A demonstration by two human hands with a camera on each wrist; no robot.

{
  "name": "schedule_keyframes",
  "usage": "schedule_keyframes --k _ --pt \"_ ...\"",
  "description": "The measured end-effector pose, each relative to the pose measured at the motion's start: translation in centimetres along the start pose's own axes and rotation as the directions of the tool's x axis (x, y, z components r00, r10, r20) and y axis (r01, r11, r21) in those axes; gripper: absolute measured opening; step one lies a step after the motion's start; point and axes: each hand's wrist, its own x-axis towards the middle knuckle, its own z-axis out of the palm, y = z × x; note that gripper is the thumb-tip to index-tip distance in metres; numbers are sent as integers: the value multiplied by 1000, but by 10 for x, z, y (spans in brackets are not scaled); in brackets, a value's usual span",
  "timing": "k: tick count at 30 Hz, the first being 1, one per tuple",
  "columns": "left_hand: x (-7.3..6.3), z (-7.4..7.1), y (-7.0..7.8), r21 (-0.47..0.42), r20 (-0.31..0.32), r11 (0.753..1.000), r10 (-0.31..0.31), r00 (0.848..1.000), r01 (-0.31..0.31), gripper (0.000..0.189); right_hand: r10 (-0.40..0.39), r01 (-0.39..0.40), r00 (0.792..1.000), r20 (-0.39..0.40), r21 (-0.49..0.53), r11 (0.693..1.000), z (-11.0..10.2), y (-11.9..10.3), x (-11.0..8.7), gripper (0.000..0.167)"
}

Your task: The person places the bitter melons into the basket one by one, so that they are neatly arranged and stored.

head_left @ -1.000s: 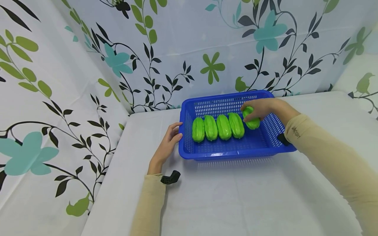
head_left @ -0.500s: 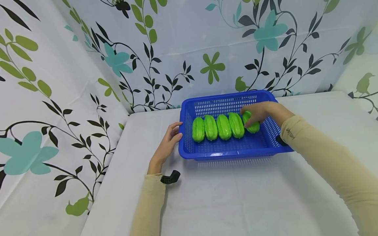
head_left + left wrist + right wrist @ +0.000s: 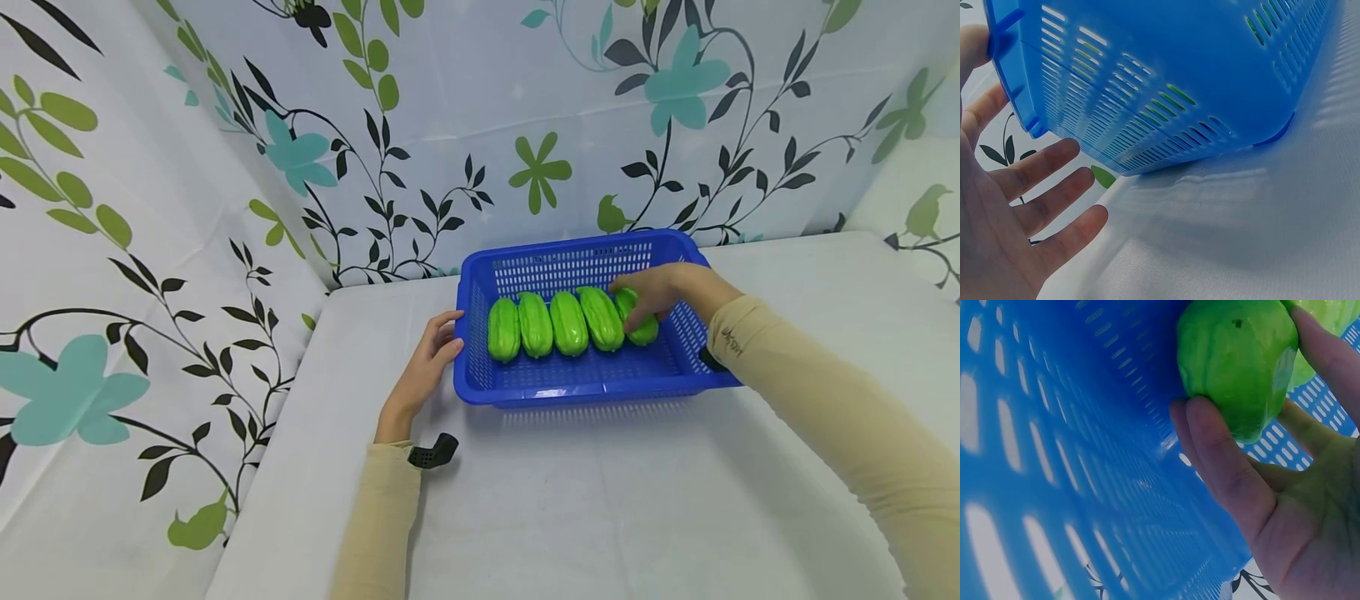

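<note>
A row of several long, ribbed green gourds (image 3: 568, 323) lies in the blue plastic basket (image 3: 551, 392), side by side. My right hand (image 3: 660, 287) reaches over the basket's right part and grips the rightmost gourd (image 3: 643, 332), which leans close to its neighbour. In the right wrist view, thumb and fingers of the right hand (image 3: 1272, 506) close round that gourd (image 3: 1238, 369), its end facing the camera. My left hand (image 3: 422, 371) stands at the basket's left end. Seen from the left wrist, the left hand (image 3: 1004, 212) touches the rim with thumb and index finger, its other fingers stretched out.
A white cloth (image 3: 540, 500) covers the table under the basket. Behind and to the left hangs a curtain (image 3: 442, 133) printed with leaves and flowers. The basket's slotted far wall (image 3: 573, 271) stands near that curtain.
My right hand has lowered the rightmost gourd slightly and shifted it left against the row. The neighbouring gourd has tilted a little. My left hand and the basket have stayed put.
</note>
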Motion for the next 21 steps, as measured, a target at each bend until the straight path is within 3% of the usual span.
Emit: schedule_keyframes --k 11,18,21 --pt "0 1 1 7 -3 1000 -4 1000 4 48 17 -17 1000 22 21 1000 3 -2 0 86" --pt "9 -3 -29 -3 -17 1000 1 1000 -1 47 12 -14 999 33 48 999 3 -2 1 87" --pt "8 -3 -29 2 -21 1000 13 1000 -13 46 13 -15 999 35 63 998 3 -2 1 87"
